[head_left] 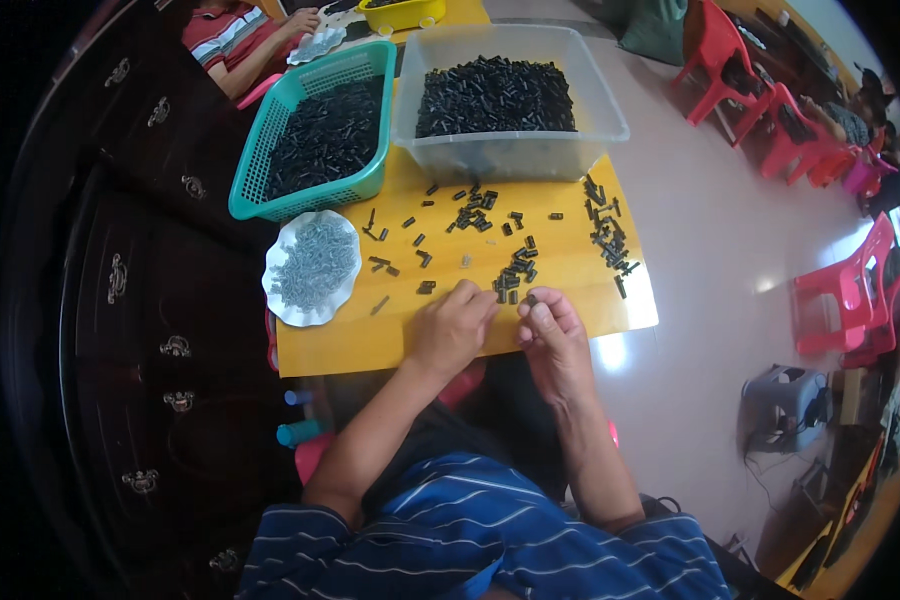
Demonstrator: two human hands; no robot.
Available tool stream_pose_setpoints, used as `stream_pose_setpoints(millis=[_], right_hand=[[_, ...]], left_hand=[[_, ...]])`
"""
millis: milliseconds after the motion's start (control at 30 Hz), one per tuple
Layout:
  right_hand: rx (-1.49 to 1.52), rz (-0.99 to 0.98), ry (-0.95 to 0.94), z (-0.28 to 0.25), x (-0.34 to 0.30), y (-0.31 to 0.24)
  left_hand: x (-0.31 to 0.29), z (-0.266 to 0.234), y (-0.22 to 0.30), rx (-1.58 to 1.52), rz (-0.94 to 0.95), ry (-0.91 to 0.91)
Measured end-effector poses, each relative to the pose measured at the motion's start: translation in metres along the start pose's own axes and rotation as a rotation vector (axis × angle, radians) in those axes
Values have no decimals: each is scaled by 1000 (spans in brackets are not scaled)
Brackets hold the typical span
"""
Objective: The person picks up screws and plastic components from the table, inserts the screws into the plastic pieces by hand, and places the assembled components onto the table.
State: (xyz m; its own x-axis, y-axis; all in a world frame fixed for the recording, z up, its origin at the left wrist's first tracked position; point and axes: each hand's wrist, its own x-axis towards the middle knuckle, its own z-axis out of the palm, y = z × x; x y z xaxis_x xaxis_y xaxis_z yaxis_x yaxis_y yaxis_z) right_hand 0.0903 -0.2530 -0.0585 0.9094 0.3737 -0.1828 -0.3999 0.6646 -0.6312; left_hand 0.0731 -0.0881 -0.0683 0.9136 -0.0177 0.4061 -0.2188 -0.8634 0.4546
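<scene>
Close to the near edge of the yellow table [350, 345], my right hand [558, 345] pinches a small black cylindrical piece [532, 300] between thumb and fingers. My left hand [452, 325] is beside it on the left, back upward and fingers curled together; its fingertips are hidden, so what they hold cannot be made out. Just beyond both hands lies a loose cluster of short black cylinders [516, 268]. A second cluster [478, 207] sits farther back, with single pieces scattered to the left. Black pieces with thin stems [607, 232] are heaped along the right edge.
A white wavy-rimmed plate [273, 290] of small clear parts stands at the left. Behind are a green basket [242, 190] and a translucent bin [510, 155], both holding black pieces. Dark cabinets [170, 270] flank the left. Another person's arm [255, 68] shows at far left.
</scene>
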Motion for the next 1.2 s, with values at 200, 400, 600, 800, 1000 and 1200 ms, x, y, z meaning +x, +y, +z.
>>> stream_pose_setpoints(millis=[200,400,600,800,1000,1200], right_hand=[[-33,7,23,5,-1,-3],[-17,13,28,4,0,-3],[121,19,-36,-3,2,-2],[189,9,-90,-8,3,-4],[200,17,-130,-7,2,-4],[193,30,-128,-5,2,-4]], left_hand=[[0,-2,-22,65,0,63],[-4,-24,-21,12,-29,108],[-24,-32,-20,-70,-56,56],[-23,-29,-13,-159,-94,27],[0,-50,-42,-57,-138,102],[34,-57,-75,149,-16,49]])
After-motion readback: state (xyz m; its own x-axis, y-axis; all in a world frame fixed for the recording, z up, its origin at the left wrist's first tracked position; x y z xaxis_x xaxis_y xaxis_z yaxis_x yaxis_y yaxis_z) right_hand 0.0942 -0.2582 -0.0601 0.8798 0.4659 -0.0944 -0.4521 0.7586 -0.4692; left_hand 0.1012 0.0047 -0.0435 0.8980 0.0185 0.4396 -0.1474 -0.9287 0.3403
